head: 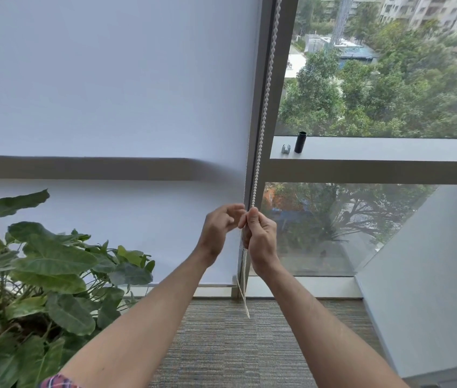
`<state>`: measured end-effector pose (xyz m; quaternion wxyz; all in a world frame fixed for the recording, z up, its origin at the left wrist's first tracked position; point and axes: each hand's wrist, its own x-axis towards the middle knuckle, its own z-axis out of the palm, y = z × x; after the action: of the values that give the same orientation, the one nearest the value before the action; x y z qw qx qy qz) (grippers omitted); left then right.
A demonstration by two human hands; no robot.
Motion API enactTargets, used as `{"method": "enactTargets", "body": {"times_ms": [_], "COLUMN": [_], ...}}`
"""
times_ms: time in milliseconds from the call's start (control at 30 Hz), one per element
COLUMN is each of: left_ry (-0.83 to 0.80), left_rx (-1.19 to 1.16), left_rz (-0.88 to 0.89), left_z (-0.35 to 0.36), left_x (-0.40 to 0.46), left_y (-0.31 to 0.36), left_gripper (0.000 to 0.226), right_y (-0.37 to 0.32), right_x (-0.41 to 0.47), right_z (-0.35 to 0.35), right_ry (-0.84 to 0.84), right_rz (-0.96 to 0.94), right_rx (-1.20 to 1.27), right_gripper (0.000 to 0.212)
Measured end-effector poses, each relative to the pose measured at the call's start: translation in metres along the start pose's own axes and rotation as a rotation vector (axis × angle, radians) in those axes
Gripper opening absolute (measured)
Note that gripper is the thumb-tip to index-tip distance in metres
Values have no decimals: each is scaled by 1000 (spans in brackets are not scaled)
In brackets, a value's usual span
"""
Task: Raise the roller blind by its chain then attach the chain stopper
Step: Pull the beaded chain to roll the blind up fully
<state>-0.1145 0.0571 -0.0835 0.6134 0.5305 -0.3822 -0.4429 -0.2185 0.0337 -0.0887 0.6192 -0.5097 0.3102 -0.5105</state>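
The roller blind [109, 93] fills the frame from nine to twelve o'clock, its bottom bar just above the floor. At its right edge hangs the chain [263, 107], running from twelve o'clock down to centre. Both hands meet there, the left hand [219, 233] just beside the right hand [259, 236]. A plant [39, 275] stands at eight o'clock. On the window ledge [389, 148] at two o'clock, a cylinder [300, 142] stands just right of a clip [285, 149].

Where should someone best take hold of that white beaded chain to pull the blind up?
Judging from the picture, on the taut white beaded chain strand just above the right hand, coming from the room side. It hangs straight along the grey window frame, and the beads stop fingers slipping. The slack loop below gives nothing to pull against.
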Motion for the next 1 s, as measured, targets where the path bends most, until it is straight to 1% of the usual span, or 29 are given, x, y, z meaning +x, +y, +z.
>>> {"method": "enactTargets", "body": {"times_ms": [100, 233, 300, 433, 533, 600, 633, 767, 800, 867, 967, 1000], "left_ry": [-11, -97, -121, -108, -41, 5, 12, 17, 12, 4, 23, 30], "left_rx": [-79, -163, -148, -118, -145, -149, -150, -139, -136, -148, -162, -166], "left_rz": [89, 230, 265, 217, 211, 207, 205, 201, 200, 198, 184, 181], "left_z": [17, 40, 46, 50, 47, 44, 43, 48, 49, 52, 53, 52], "left_x": [0, -5, -8, -15, -19, -20, -20, -23, -24, -26, -26, -25], "left_y": [25, 51, 54, 34, 23, 22, 22, 20, 19, 17, 16, 14], "left_gripper": [34, 35, 32, 33, 34, 34, 34, 33, 33, 32, 31, 31], "right_y": [3, 20, 34, 51, 51, 49, 49, 48, 46, 39, 23, 17], "right_x": [0, -14, -25, -39, -43, -43, -40, -22, -18, -11, 2, 6], "right_z": [1, -7, -14, -27, -28, -28, -29, -36, -38, -40, -39, -37], "right_ry": [17, 21, 24, 37, -9, -59, -84, -172, -178, -156, -137, -149], "right_rz": [12, 78, 127, 201, 225, 266, 282, 312, 314, 285, 195, 166], "right_rx": [-29, -98, -134, -201, -225, -189, -173, -210, -210, -166, -76, -57], "right_gripper": [46, 50, 52, 53, 57, 57, 53, 27, 24, 28, 46, 49]}}
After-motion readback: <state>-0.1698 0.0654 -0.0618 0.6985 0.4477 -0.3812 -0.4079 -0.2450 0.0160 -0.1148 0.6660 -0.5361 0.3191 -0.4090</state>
